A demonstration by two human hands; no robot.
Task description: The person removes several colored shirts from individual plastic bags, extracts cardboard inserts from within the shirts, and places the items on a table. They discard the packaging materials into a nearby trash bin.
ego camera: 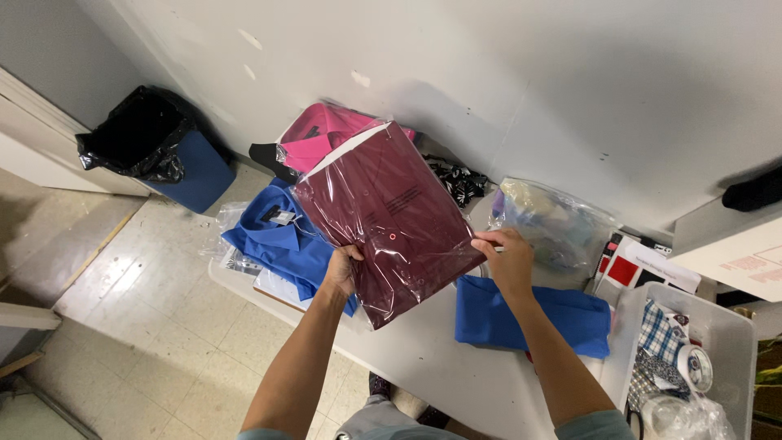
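Maroon shirt (pixel 391 216) in a clear plastic bag, folded flat, held up off the tabletop (pixel 423 358) between both hands. Long axis runs diagonal: far-left top corner down to near-right. Bag is tilted, near edge low.

Left hand (pixel 342 273) grips the near-left edge, fingers curled under, thumb on top, pinching bag and shirt. Right hand (pixel 507 259) pinches the right edge of the bag, fingers pressed together on the plastic. Both hands sit on the near end of the pack; most of it extends away from the person. Neither hand clearly nearer, roughly symmetric about the axis.

Under and left of it: blue shirt (pixel 273 236) lying flat, collar up. Behind: pink bagged shirt (pixel 322 134). Just below the right hand: folded blue cloth (pixel 533 322). Right of the pack: crumpled clear bag (pixel 554 224). Far right: clear bin (pixel 717 342) with checked fabric. Floor left: blue trash can (pixel 167 155) with black liner.
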